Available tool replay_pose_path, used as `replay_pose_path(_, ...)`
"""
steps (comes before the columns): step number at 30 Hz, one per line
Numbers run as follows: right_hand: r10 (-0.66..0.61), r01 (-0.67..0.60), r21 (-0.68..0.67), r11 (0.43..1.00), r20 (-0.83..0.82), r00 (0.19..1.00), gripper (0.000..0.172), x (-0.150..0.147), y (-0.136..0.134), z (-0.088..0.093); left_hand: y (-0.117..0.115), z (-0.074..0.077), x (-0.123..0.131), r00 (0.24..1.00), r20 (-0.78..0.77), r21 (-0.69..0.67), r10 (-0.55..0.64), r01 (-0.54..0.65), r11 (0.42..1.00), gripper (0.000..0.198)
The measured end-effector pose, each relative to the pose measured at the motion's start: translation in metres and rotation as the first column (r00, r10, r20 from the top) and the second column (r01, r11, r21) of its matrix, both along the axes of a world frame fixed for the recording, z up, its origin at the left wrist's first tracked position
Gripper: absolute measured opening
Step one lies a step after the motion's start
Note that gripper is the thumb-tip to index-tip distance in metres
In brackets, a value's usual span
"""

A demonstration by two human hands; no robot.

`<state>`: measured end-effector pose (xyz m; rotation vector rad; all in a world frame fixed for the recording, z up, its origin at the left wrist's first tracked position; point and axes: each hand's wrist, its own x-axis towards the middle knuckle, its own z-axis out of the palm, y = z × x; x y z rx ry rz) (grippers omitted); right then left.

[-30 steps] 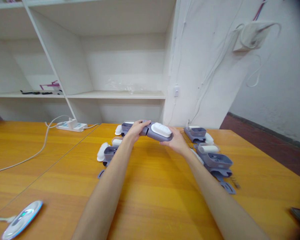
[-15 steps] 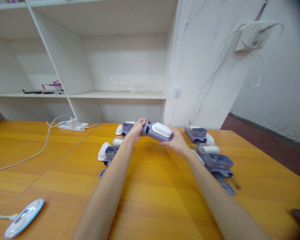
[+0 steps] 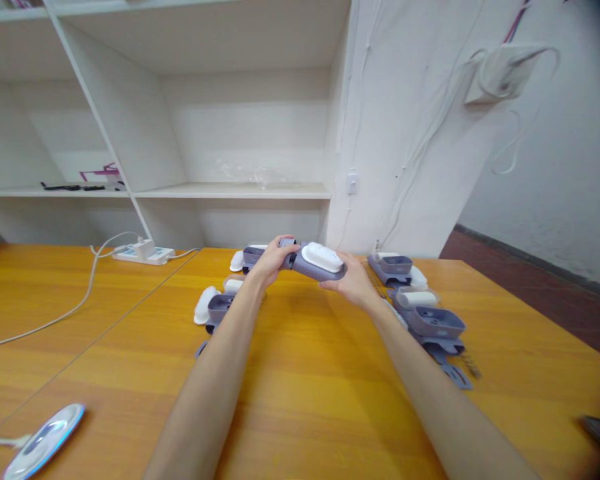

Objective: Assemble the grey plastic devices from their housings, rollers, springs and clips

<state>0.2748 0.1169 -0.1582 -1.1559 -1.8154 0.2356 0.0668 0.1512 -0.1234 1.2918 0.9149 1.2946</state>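
Above the middle of the table, a grey-purple plastic casing (image 3: 313,269) is held between both hands. A white oval piece with a bumpy, brush-like face (image 3: 323,257) sits on its upper side. My left hand (image 3: 275,259) is closed around a grey part at the casing's left end, where a dark gap shows; whether the two parts are joined I cannot tell. My right hand (image 3: 351,280) grips the casing's right end, thumb below and fingers behind. Similar grey trays lie left (image 3: 220,308) and right (image 3: 437,321) of my arms, with white rollers and white oval pieces beside them.
Small coiled springs (image 3: 471,365) and a flat grey slotted plate (image 3: 455,373) lie at the right. To the left are a power strip (image 3: 145,253) with a white cable and a glowing oval device (image 3: 47,443). White shelves (image 3: 230,191) rise behind the table.
The left hand has turned slightly, and the grey part in it shows a different side. The right hand keeps its grip on the casing. The whole view has shifted a little.
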Motion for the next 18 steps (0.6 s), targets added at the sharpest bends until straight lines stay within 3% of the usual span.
replay_pose_path(9,-0.009,0.004,0.047,0.999,0.105,0.994,0.064,0.002,-0.004,0.005,-0.003,-0.001,0.009,0.994,-0.112,-0.052,0.006,-0.012,0.999,0.042)
replay_pose_path(14,-0.024,0.016,0.076,0.997,0.103,0.994,0.065,-0.001,-0.007,0.009,-0.003,0.003,0.015,0.994,-0.098,-0.024,0.042,-0.044,0.999,0.03)
replay_pose_path(18,-0.029,0.018,0.095,0.995,0.123,0.992,0.065,-0.002,-0.01,0.013,-0.002,0.003,0.012,0.994,-0.112,-0.017,0.005,-0.007,1.0,0.029)
